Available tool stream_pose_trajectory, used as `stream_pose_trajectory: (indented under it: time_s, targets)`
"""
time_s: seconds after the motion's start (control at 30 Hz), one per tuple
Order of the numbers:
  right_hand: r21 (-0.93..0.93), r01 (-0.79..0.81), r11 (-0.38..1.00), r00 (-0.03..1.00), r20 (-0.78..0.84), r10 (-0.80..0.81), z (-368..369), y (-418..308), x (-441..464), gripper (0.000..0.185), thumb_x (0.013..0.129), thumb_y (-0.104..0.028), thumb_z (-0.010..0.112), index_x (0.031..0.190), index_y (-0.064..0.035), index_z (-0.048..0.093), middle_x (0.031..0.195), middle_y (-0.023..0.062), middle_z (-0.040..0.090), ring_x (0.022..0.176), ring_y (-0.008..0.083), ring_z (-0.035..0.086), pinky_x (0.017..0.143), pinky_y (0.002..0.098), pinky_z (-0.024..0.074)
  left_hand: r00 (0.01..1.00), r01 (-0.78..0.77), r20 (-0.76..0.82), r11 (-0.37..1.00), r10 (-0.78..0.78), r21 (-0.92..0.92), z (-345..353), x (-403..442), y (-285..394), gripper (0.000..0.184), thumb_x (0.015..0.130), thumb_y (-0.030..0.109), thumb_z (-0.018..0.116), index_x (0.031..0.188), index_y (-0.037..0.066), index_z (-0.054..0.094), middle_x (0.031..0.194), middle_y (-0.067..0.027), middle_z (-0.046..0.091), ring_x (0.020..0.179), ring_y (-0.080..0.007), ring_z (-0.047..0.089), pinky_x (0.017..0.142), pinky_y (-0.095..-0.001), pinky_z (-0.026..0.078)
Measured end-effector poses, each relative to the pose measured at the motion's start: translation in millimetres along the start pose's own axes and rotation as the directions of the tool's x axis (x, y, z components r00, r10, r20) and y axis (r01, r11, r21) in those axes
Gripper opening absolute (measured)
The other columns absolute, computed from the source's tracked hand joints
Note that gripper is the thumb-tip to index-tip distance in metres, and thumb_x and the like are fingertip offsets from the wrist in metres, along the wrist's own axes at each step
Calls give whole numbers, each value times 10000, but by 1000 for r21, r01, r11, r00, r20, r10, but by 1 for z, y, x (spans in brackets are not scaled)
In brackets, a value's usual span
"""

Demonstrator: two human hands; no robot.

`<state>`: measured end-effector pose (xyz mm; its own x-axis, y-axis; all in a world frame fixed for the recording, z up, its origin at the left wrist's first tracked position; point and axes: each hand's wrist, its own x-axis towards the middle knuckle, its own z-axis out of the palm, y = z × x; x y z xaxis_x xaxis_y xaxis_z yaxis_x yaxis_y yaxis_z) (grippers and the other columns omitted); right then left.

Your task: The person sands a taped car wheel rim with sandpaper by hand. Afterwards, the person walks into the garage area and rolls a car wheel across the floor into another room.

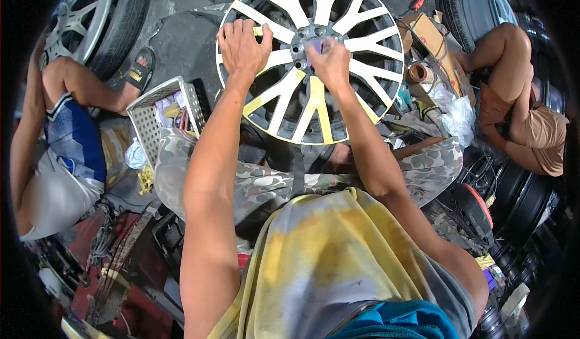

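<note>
The right hand lies over the middle of the wheel, its fingers curled and blurred, apparently pinching a small purplish piece against the hub or just above it; how firm that grip is, I cannot tell. The left hand is spread, palm down and holding nothing that shows, on the wheel's left side, fingers pointing away from the person toward its far edge. The wheel, the largest thing within reach, lies face up in front of the body, directly beneath both hands. Being round, it has no long axis of its own; its pale forked spokes run outward from the hub in every direction, several of them yellow along the wheel's near side. The right hand is the nearer one to the wheel's centre, while the left sits out toward the rim. Left of the wheel and closer to the body stands a perforated crate with mixed small items inside; right of the wheel lies a crumpled clear plastic bag, and farther from the body on that same side, a brown tube. Smallest is the purplish piece, at the wheel's centre on the left-hand side of the right hand, too blurred to show which way its length runs.
</note>
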<state>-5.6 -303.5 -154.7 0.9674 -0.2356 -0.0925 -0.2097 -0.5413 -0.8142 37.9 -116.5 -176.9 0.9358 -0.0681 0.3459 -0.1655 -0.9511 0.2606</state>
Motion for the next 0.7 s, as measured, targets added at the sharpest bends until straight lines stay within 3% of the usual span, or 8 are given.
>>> stream_pose_trajectory:
  time_s: [0.03, 0.1, 0.2, 0.43, 0.47, 0.57, 0.7]
  targets:
    - [48, 2, 999, 997, -77, 2, 0, -2, 4, 317, 771, -257, 732, 735, 50, 665, 650, 207, 671, 640, 358, 689, 691, 430, 543, 1000, -3, -19, 1000, 3, -9, 1, 0, 0, 351, 937, 391, 579, 936, 52, 669, 968, -108, 638, 988, -298, 554, 1005, -461, 362]
    - [-40, -24, 999, 997, -75, 21, 13, -4, 12, 329, 770, -267, 743, 759, 55, 676, 670, 223, 674, 670, 385, 692, 705, 437, 546, 999, -12, -37, 1000, 11, -20, 1, 0, 0, 348, 937, 390, 581, 931, 52, 668, 959, -106, 637, 983, -297, 554, 1004, -460, 364]
    - [-119, 0, 993, 976, -214, -26, 34, -1, 12, 327, 760, -263, 752, 760, 58, 687, 687, 245, 676, 707, 422, 693, 712, 463, 540, 999, -11, -34, 1000, 10, -21, -1, 2, -1, 338, 935, 383, 587, 923, 54, 665, 952, -102, 635, 977, -298, 555, 999, -456, 369]
    - [-13, -54, 998, 971, -233, 49, 38, -14, 10, 268, 752, -206, 742, 735, 56, 690, 657, 239, 667, 672, 413, 688, 701, 465, 534, 999, -12, -47, 1000, 11, -26, 0, -1, -1, 324, 930, 373, 600, 912, 55, 662, 952, -103, 637, 977, -300, 555, 996, -453, 374]
    - [-28, 23, 999, 957, -287, -30, 49, 3, 11, 276, 751, -204, 739, 732, 66, 684, 648, 234, 665, 654, 415, 684, 691, 465, 531, 999, -14, -42, 999, 12, -31, -1, -1, 0, 324, 930, 373, 599, 913, 55, 663, 951, -102, 637, 977, -299, 556, 997, -452, 375]
    - [-46, 35, 998, 966, -253, -45, 47, 2, -2, 282, 754, -201, 733, 723, 73, 674, 645, 236, 663, 639, 411, 682, 691, 462, 533, 999, -9, -48, 1000, 9, -7, -1, 0, 0, 327, 932, 373, 595, 914, 55, 663, 956, -103, 639, 978, -298, 557, 998, -450, 374]
    - [29, -26, 999, 971, -239, 32, 45, -6, -5, 291, 761, -224, 732, 736, 61, 681, 665, 237, 673, 643, 389, 690, 700, 461, 533, 997, -23, -80, 999, 20, -43, 2, 0, -1, 315, 888, 359, 627, 887, 48, 677, 925, -110, 626, 973, -292, 548, 1002, -445, 377]
